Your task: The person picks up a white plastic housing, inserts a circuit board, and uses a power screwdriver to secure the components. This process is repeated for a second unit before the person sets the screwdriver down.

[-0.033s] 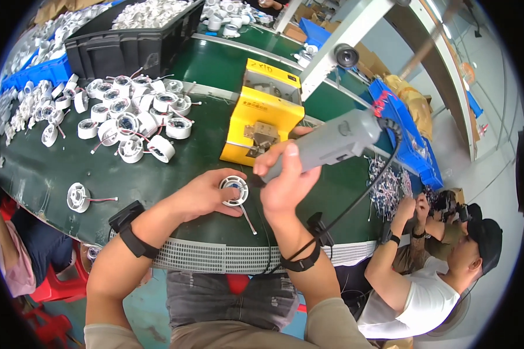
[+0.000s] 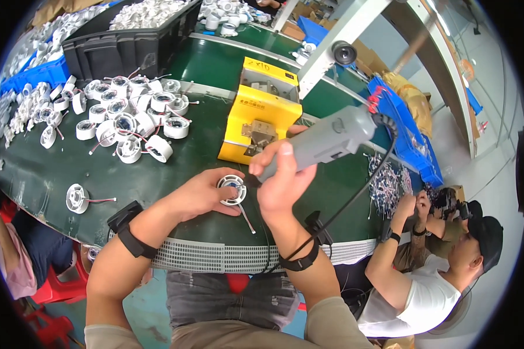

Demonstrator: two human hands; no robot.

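My left hand [image 2: 206, 195] is closed round a white ring-shaped plastic housing [image 2: 232, 190], its thumb reaching into the ring. A thin wire lead [image 2: 248, 221] trails from the housing toward the table's near edge. In my right hand [image 2: 285, 183] is a grey electric screwdriver [image 2: 332, 139], tilted so its back end points up and right. The tool's tip is hidden near my fingers, just right of the housing. Behind both hands stands a yellow box-shaped machine [image 2: 262, 113] with a metal block on its front.
A pile of white housings with wires [image 2: 128, 113] lies at the left, and one single housing [image 2: 77, 198] lies nearer. A black crate [image 2: 122, 55] of white parts stands behind. Bundled wires [image 2: 384, 186] and a blue tray [image 2: 428, 166] are at the right, beside a co-worker [image 2: 419, 285].
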